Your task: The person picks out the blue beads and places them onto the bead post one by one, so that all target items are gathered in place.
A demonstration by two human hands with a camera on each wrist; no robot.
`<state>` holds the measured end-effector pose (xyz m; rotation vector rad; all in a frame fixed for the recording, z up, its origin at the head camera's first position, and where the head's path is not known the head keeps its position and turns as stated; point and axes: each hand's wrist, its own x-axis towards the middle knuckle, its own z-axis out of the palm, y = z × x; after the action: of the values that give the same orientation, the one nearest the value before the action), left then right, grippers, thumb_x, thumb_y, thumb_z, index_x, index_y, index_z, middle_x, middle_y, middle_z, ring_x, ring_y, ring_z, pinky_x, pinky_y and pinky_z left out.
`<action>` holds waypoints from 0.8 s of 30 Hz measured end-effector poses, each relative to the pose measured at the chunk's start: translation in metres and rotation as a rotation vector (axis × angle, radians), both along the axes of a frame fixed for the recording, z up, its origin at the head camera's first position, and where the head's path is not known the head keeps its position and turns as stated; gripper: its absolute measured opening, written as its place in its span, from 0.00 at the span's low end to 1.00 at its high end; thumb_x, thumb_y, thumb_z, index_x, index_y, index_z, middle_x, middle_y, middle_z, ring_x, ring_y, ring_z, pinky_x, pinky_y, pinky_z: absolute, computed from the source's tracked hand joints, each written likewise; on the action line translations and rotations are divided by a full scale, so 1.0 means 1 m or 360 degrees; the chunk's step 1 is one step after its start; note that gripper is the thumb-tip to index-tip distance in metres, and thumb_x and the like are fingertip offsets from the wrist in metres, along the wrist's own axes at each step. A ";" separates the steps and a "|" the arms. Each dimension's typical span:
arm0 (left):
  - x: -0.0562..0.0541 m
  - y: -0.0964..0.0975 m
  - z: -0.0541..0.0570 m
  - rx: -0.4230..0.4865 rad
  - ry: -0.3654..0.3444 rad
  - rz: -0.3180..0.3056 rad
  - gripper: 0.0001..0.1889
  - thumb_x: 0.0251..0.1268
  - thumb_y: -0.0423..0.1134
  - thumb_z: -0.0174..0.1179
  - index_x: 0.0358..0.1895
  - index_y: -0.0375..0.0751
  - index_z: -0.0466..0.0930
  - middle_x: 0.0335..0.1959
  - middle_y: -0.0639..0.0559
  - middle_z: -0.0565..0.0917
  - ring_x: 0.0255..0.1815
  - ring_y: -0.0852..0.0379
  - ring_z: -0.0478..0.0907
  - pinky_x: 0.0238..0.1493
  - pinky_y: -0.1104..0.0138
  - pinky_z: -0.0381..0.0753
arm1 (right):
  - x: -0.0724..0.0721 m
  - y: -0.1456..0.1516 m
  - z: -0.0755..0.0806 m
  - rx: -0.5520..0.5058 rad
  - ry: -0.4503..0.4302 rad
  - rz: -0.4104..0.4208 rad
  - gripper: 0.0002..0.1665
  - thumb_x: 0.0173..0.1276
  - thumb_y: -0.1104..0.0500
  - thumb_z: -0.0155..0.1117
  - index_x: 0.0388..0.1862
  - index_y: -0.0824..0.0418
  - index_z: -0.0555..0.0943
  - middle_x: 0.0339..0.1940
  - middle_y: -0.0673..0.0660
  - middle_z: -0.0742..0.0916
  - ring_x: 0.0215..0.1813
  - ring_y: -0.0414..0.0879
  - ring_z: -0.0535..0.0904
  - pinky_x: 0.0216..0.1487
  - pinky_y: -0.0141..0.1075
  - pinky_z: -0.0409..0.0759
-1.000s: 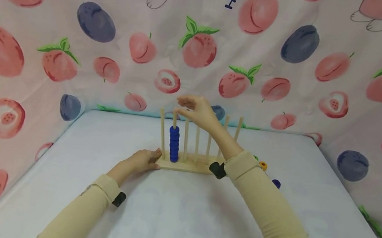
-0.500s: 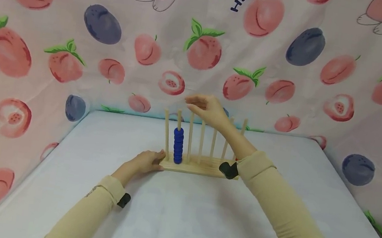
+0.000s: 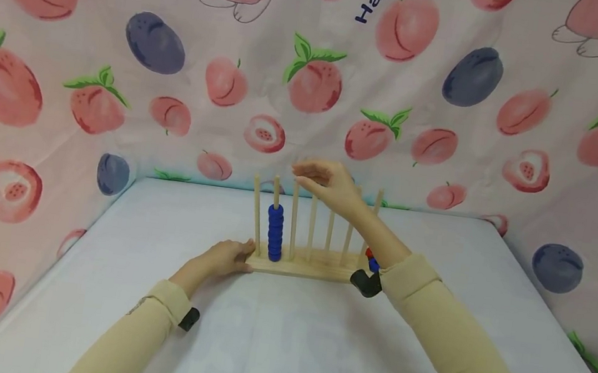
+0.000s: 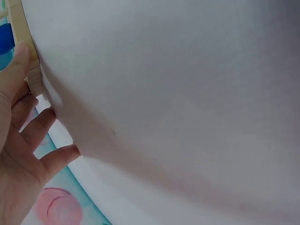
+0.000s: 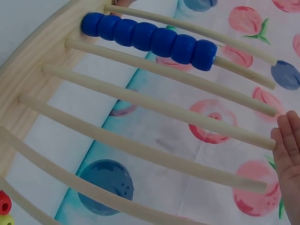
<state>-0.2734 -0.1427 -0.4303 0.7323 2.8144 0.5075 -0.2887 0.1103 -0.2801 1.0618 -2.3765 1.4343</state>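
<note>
A wooden bead stand [image 3: 322,271] with several upright pegs stands on the table. Blue beads [image 3: 274,234] are stacked on its second peg from the left, with that peg's top bare above them. My left hand [image 3: 223,257] grips the left end of the base; in the left wrist view the thumb [image 4: 18,58] lies on the wood and the other fingers spread past the end. My right hand [image 3: 333,188] hovers over the peg tops near the third and fourth pegs, with no bead visible in it. In the right wrist view its fingers [image 5: 287,136] look nearly straight beside the peg ends.
By the stand's right end, partly behind my right sleeve [image 3: 411,283], lie a red bead [image 3: 369,252] and a blue bead [image 3: 374,264]. The right wrist view also shows a yellow bead [image 5: 6,220]. A fruit-print cloth [image 3: 306,131] hangs behind the white table [image 3: 255,344].
My right hand has moved right, from the top of the second peg to above the third and fourth. The left hand keeps its hold on the base, and the blue stack looks the same.
</note>
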 end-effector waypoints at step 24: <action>0.000 -0.001 -0.002 -0.0034 0.0044 -0.0040 0.33 0.63 0.44 0.61 0.66 0.30 0.63 0.64 0.34 0.71 0.60 0.35 0.73 0.62 0.48 0.71 | 0.026 0.033 -0.003 -0.0127 -0.0045 0.0063 0.20 0.65 0.69 0.59 0.56 0.73 0.75 0.55 0.69 0.82 0.57 0.56 0.79 0.54 0.27 0.79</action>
<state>-0.2738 -0.1442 -0.4326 0.7756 2.8276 0.4662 -0.2624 0.1435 -0.2826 1.0817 -2.3085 1.5538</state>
